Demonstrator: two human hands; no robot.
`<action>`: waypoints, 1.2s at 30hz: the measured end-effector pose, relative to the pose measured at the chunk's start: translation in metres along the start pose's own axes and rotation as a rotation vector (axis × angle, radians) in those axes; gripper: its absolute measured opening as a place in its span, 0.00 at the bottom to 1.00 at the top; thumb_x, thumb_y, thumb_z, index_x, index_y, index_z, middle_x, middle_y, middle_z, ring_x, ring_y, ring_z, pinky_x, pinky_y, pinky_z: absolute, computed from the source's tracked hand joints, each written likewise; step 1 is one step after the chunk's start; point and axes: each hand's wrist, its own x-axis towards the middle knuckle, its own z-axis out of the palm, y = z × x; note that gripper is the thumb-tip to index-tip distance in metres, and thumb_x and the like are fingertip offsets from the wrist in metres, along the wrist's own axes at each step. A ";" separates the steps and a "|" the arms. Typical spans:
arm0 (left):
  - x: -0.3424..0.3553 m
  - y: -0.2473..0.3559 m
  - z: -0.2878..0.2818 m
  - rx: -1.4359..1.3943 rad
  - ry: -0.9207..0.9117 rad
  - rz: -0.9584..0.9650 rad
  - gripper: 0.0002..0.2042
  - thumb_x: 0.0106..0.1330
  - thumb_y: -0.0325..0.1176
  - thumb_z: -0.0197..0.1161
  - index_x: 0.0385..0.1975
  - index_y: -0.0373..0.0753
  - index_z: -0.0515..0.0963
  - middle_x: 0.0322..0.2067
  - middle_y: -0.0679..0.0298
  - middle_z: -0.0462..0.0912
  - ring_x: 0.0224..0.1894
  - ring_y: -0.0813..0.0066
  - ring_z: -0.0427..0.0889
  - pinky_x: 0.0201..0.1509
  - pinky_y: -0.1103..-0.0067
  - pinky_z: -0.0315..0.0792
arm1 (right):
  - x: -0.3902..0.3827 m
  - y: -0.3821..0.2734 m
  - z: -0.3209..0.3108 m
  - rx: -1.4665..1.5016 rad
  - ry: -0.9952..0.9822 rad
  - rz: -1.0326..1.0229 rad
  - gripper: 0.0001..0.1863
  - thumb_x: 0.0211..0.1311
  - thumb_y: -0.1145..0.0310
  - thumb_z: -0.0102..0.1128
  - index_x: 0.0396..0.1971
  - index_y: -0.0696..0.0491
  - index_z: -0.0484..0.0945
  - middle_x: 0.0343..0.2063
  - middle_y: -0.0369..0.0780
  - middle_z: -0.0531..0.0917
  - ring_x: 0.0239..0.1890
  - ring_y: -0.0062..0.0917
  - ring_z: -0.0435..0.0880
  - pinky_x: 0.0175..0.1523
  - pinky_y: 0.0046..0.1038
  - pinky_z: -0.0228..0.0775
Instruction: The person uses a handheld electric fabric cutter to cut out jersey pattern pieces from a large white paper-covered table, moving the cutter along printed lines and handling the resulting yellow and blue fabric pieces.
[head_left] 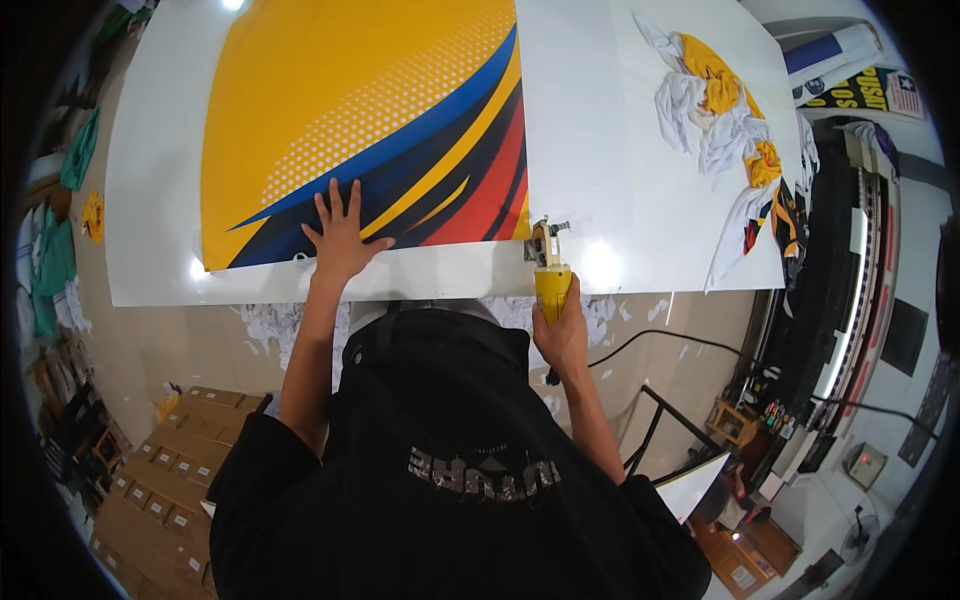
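Observation:
A printed fabric panel (330,90) in yellow, blue, navy and red lies flat on the white table. My left hand (342,240) presses on its lower part, palm down with the fingers spread. At the panel's lower right corner, my right hand (563,330) is wrapped round the yellow handle of an electric fabric cutter (552,285). The cutter's metal head rests at the table's near edge, right beside the fabric corner. A black cord trails from the cutter off to the right.
Crumpled white and yellow fabric scraps (715,110) lie on the right of the table (590,180). White offcuts (270,325) litter the floor under its near edge. Cardboard boxes (170,480) stand behind on the left. A long black machine (840,260) runs along the right.

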 end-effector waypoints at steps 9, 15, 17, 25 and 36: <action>0.001 0.000 0.002 -0.007 0.004 -0.007 0.63 0.51 0.60 0.81 0.84 0.55 0.44 0.85 0.53 0.31 0.84 0.33 0.33 0.71 0.22 0.41 | 0.025 -0.012 -0.002 0.017 -0.027 0.020 0.46 0.68 0.65 0.63 0.77 0.66 0.48 0.64 0.65 0.74 0.62 0.60 0.79 0.64 0.47 0.75; 0.001 0.001 -0.001 -0.017 -0.007 -0.019 0.64 0.51 0.58 0.82 0.84 0.55 0.44 0.85 0.53 0.31 0.84 0.34 0.32 0.72 0.22 0.40 | 0.063 -0.032 -0.005 0.016 -0.019 0.028 0.45 0.68 0.66 0.62 0.77 0.65 0.48 0.59 0.65 0.79 0.60 0.60 0.81 0.62 0.49 0.75; 0.000 0.001 -0.002 -0.018 0.008 -0.009 0.64 0.50 0.58 0.82 0.84 0.54 0.45 0.85 0.53 0.32 0.84 0.33 0.33 0.71 0.22 0.41 | 0.077 -0.040 -0.006 0.019 -0.007 -0.004 0.45 0.68 0.66 0.62 0.77 0.64 0.48 0.56 0.65 0.80 0.58 0.60 0.82 0.60 0.50 0.76; -0.003 0.003 -0.007 -0.064 0.013 -0.015 0.64 0.49 0.55 0.84 0.84 0.54 0.46 0.85 0.53 0.31 0.84 0.35 0.31 0.71 0.21 0.39 | 0.144 -0.070 -0.012 0.005 0.022 -0.062 0.40 0.66 0.67 0.60 0.74 0.60 0.52 0.49 0.65 0.83 0.49 0.64 0.84 0.53 0.54 0.78; -0.004 0.005 -0.014 -0.102 -0.012 -0.026 0.64 0.49 0.55 0.83 0.84 0.54 0.46 0.85 0.52 0.33 0.84 0.35 0.30 0.71 0.22 0.37 | 0.247 -0.107 -0.020 -0.063 -0.007 -0.102 0.33 0.67 0.63 0.61 0.66 0.56 0.56 0.45 0.64 0.84 0.47 0.63 0.85 0.52 0.56 0.79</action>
